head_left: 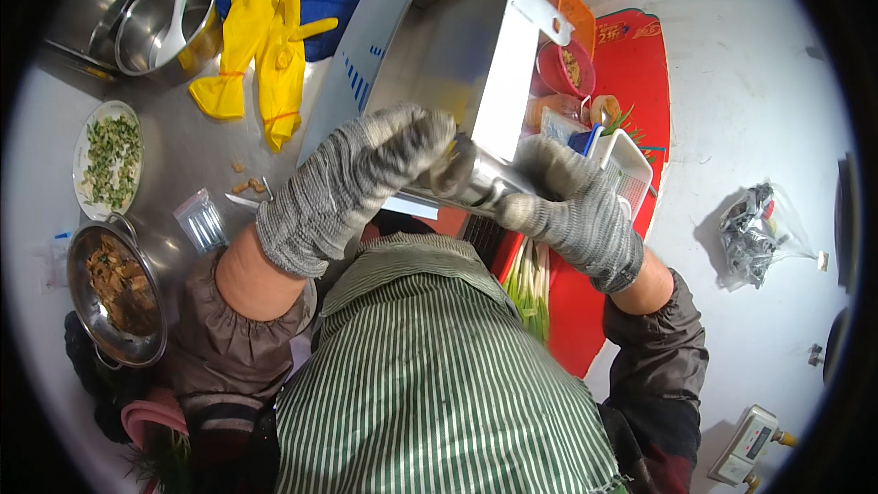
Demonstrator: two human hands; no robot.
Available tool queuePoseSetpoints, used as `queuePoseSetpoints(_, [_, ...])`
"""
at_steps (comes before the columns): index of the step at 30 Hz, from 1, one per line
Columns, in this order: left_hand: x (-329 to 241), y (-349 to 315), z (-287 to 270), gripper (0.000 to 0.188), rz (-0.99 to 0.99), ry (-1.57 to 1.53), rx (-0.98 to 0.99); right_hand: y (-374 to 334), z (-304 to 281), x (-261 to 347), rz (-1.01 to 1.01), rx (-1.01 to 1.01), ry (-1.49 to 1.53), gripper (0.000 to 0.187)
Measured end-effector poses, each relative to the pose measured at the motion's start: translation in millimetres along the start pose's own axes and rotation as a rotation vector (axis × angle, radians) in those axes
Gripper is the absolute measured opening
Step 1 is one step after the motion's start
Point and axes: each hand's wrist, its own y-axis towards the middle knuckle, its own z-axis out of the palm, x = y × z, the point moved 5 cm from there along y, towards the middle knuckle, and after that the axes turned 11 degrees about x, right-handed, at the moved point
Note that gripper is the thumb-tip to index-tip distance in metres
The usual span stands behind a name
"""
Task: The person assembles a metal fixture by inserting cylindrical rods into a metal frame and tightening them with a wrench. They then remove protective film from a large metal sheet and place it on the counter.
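Note:
Both hands wear grey knit gloves and meet in front of my chest at a short, shiny metal cylinder [494, 174]. My left hand [352, 185] is closed around its left end, where a darker part is blurred. At the right end, the fingers of my right hand [578, 212] are curled against the metal. A stainless steel frame or cabinet [448, 64] with a pale edge stands just beyond the cylinder. Partly peeled-looking white film with blue marks covers its left panel. The cylinder's exact kind does not show.
Yellow rubber gloves [265, 55], a steel pot [137, 41] with a ladle, a plate of chopped greens [133, 146] and a colander [89, 329] lie left. On the right, a red board [631, 82] bears a white basket [629, 169]; spring onions [528, 288] lie nearer.

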Motion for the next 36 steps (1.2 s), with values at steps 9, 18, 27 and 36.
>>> queuePoseSetpoints(9, [-17.6, -2.8, 11.4, 0.052, -0.090, 0.152, -0.141, 8.6, 5.3, 4.1, 0.065, 0.039, -0.076, 0.058])
queuePoseSetpoints(18, [6.7, 7.7, -6.8, 0.026, 0.077, -0.315, -0.035, 9.7, 2.8, 6.6, 0.118, 0.041, -0.199, 0.061])
queuePoseSetpoints(27, [3.8, 12.4, -6.3, 0.022, 0.105, -0.476, -0.075, 8.9, 2.1, 8.9, 0.051, 0.099, -0.165, 0.077])
queuePoseSetpoints(36, [6.7, 6.3, -21.8, 0.012, 0.196, -0.616, -0.160, 9.2, 2.5, 12.3, 0.047, 0.088, -0.164, 0.074])
